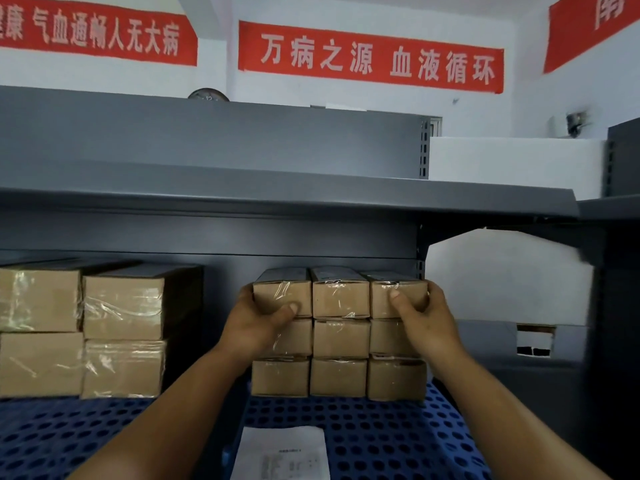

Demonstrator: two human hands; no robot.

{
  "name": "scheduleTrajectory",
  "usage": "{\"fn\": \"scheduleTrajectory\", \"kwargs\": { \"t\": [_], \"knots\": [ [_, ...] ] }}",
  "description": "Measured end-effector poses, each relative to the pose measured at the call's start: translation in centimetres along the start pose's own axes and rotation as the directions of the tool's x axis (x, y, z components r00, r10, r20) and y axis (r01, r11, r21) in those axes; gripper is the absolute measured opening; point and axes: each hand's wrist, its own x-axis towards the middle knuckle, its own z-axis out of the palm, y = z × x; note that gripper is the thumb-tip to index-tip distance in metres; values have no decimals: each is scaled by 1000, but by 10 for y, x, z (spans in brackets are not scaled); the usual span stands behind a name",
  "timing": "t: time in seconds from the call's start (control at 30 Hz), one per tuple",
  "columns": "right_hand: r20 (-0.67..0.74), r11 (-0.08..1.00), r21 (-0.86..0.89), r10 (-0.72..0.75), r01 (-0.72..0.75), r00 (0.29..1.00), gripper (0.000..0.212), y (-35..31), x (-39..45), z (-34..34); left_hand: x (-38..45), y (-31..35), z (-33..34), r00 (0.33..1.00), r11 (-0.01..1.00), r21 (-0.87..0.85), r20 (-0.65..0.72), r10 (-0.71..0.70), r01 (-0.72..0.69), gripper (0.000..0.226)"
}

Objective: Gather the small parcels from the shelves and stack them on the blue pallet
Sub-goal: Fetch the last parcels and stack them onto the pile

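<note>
Both hands clasp the shrink-wrapped parcel bundle (pixel 339 336) on the blue pallet (pixel 381 441), left hand (pixel 258 323) gripping its left edge, right hand (pixel 424 320) its right.

The parcels (pixel 339 336) are matt brown cardboard wrapped in clear, glossy, wrinkled plastic film, 9 ends showing in the right block; the larger boxes (pixel 83 330) at left look alike. The pallet (pixel 398 434) is blue perforated plastic with a slight sheen. The shelves (pixel 277 199) are smooth matt grey metal. A white paper sheet (pixel 282 455) lies near. The far banners (pixel 370 58) are red, matt.
</note>
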Motion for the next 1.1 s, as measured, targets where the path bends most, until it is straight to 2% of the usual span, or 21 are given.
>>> {"fn": "scheduleTrajectory", "kwargs": {
  "t": [0.07, 0.17, 0.37, 0.43, 0.5, 0.9, 1.0, 1.1],
  "knots": [
    [60, 997, 73, 13, -17, 998, 58, 5, -2, -1, 1, -2, 1, 1000, 999, -29, 25, 14, -13, 54],
    [181, 990, 141, -10, -16, 984, 72, 16, -5, -6, 3, -6, 0, 997, 998, -63, 71, 16, -12, 55],
    [368, 986, -40, -133, 159, 920, 117, 38, -2, -17, -1, -29, -2, 992, 999, -29, 123, 16, -13, 95],
    [413, 969, -108, -159, 222, 897, 125, 43, -2, -18, -6, -33, 1, 993, 1000, -6, 120, 23, -23, 105],
    [428, 966, -135, -143, 220, 892, 129, 46, -1, -18, -7, -36, 3, 993, 999, 4, 117, 32, -32, 108],
    [438, 977, -91, -137, 195, 889, 126, 51, 14, -16, 2, -34, -2, 981, 999, -37, 191, 44, -37, 101],
    [443, 989, 21, -143, 149, 885, 115, 49, 11, -17, 4, -29, -3, 986, 995, -89, 161, 50, -36, 90],
    [363, 985, 122, -159, 122, 918, 91, 39, 10, -14, 6, -27, -3, 997, 988, -150, 59, 49, -39, 77]
  ]
}}
